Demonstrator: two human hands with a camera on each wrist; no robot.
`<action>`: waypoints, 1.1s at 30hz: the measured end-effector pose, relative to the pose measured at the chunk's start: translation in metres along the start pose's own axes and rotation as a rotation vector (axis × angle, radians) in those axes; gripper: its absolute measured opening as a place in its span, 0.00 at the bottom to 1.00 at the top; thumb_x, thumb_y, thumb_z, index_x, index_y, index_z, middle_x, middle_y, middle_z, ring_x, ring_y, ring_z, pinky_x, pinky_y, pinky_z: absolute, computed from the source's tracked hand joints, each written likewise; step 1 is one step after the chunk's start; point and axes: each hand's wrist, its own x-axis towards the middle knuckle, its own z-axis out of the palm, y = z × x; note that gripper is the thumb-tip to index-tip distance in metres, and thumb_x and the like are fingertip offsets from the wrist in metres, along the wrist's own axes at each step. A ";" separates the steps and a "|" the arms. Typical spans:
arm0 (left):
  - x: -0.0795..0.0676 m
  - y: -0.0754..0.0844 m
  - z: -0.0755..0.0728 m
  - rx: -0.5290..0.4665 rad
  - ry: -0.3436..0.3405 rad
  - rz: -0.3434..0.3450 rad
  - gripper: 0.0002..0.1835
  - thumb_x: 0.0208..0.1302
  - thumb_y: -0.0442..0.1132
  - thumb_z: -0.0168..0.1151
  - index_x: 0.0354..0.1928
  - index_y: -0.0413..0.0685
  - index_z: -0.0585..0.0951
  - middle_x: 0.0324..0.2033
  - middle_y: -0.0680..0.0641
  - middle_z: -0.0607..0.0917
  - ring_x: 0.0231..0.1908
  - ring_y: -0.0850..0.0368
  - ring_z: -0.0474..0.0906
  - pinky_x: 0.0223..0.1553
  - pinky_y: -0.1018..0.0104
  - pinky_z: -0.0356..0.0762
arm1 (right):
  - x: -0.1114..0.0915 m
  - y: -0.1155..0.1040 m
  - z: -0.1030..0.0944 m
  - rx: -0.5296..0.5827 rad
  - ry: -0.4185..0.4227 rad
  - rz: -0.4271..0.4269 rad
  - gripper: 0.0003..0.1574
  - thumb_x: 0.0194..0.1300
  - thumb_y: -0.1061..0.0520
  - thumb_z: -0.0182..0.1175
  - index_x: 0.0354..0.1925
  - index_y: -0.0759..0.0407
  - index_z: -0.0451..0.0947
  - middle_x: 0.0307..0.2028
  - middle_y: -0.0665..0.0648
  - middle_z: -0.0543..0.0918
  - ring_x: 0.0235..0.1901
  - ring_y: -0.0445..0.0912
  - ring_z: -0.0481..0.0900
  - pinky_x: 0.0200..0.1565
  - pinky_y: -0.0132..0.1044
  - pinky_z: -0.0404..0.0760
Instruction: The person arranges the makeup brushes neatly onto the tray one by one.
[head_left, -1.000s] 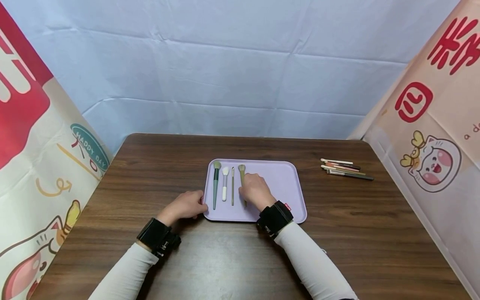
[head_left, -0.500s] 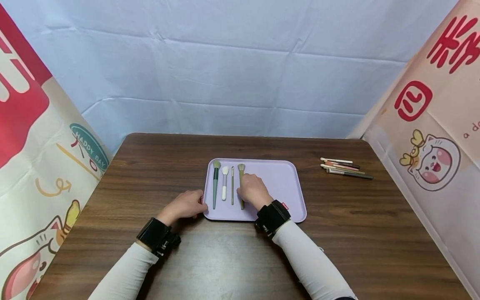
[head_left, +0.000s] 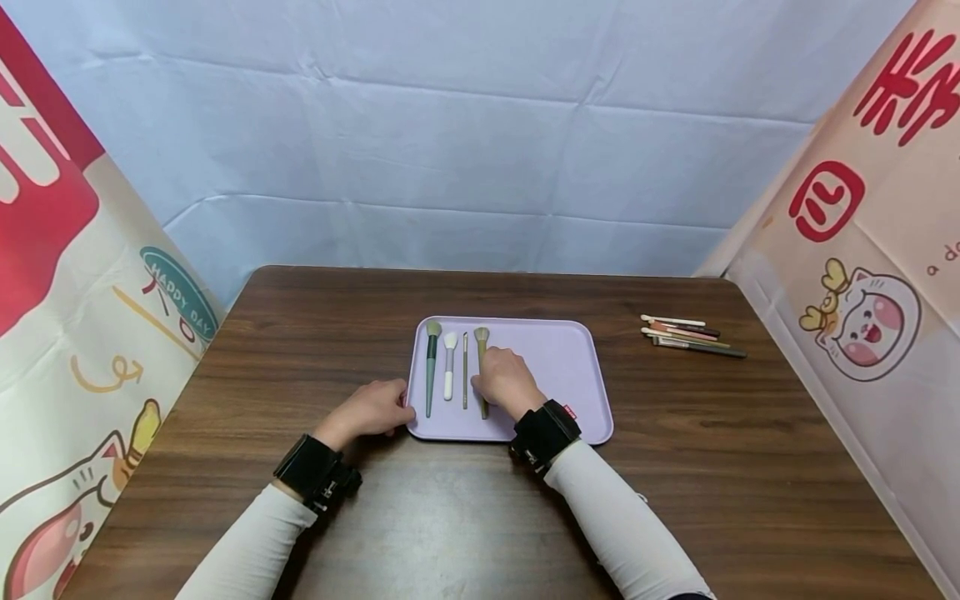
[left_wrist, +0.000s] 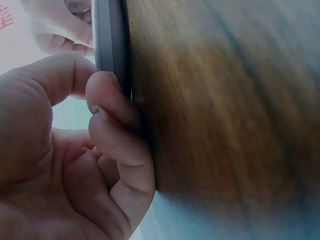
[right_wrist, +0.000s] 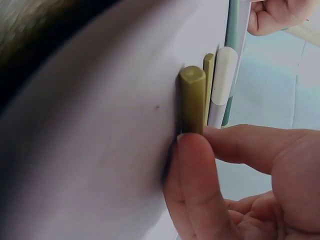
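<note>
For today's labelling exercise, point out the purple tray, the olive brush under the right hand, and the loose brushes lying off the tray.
purple tray [head_left: 558, 367], head view, bare floor.
olive brush [head_left: 482, 335], head view, bristle head.
loose brushes [head_left: 690, 337], head view, middle of the pile.

Tray [head_left: 555, 367] at table [head_left: 300, 350] centre. Four brushes [head_left: 450, 367] side by side in tray's left half. Loose brush pile [head_left: 690, 337] on table, well right of tray.
</note>
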 end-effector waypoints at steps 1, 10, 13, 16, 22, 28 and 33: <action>0.000 0.000 0.000 0.000 0.000 -0.001 0.06 0.60 0.39 0.62 0.33 0.47 0.75 0.18 0.50 0.80 0.19 0.59 0.78 0.29 0.65 0.72 | 0.000 0.000 0.000 0.000 0.003 -0.002 0.14 0.69 0.53 0.62 0.32 0.63 0.75 0.27 0.58 0.78 0.26 0.49 0.77 0.28 0.36 0.75; 0.001 0.000 0.001 -0.001 -0.002 -0.006 0.06 0.60 0.39 0.62 0.33 0.47 0.75 0.18 0.50 0.80 0.19 0.59 0.78 0.28 0.65 0.71 | -0.003 0.001 -0.001 0.016 -0.013 0.016 0.15 0.70 0.51 0.61 0.33 0.62 0.75 0.26 0.58 0.79 0.25 0.48 0.78 0.26 0.35 0.74; 0.001 0.000 0.001 0.003 0.000 -0.004 0.06 0.60 0.39 0.62 0.33 0.47 0.75 0.18 0.50 0.80 0.19 0.59 0.78 0.28 0.65 0.71 | -0.005 0.002 -0.002 0.014 -0.018 0.017 0.16 0.69 0.50 0.61 0.31 0.61 0.75 0.25 0.58 0.79 0.25 0.48 0.78 0.26 0.35 0.74; 0.001 0.000 0.000 0.006 0.000 -0.006 0.05 0.60 0.39 0.62 0.33 0.47 0.76 0.18 0.50 0.80 0.19 0.59 0.78 0.28 0.65 0.71 | -0.007 0.002 -0.003 0.011 -0.013 0.005 0.17 0.69 0.50 0.61 0.29 0.60 0.75 0.24 0.57 0.79 0.24 0.48 0.78 0.26 0.35 0.74; 0.000 0.001 0.000 0.008 -0.003 -0.004 0.06 0.61 0.39 0.62 0.34 0.46 0.76 0.18 0.50 0.80 0.19 0.59 0.78 0.29 0.65 0.71 | -0.011 0.003 -0.005 0.001 -0.008 0.000 0.18 0.70 0.48 0.61 0.28 0.59 0.75 0.23 0.56 0.78 0.23 0.48 0.77 0.25 0.35 0.72; 0.000 0.001 0.000 0.003 -0.006 -0.007 0.05 0.61 0.39 0.62 0.33 0.46 0.76 0.18 0.50 0.80 0.20 0.58 0.77 0.28 0.65 0.71 | -0.013 0.003 -0.007 0.006 -0.006 -0.002 0.19 0.70 0.48 0.61 0.28 0.59 0.76 0.21 0.55 0.76 0.21 0.46 0.74 0.23 0.35 0.69; -0.001 0.001 -0.001 -0.002 -0.005 -0.002 0.05 0.61 0.39 0.61 0.33 0.46 0.75 0.18 0.50 0.80 0.20 0.58 0.77 0.29 0.65 0.71 | -0.014 0.003 -0.008 0.004 -0.011 0.002 0.19 0.70 0.48 0.61 0.27 0.59 0.75 0.20 0.54 0.75 0.20 0.45 0.72 0.22 0.34 0.68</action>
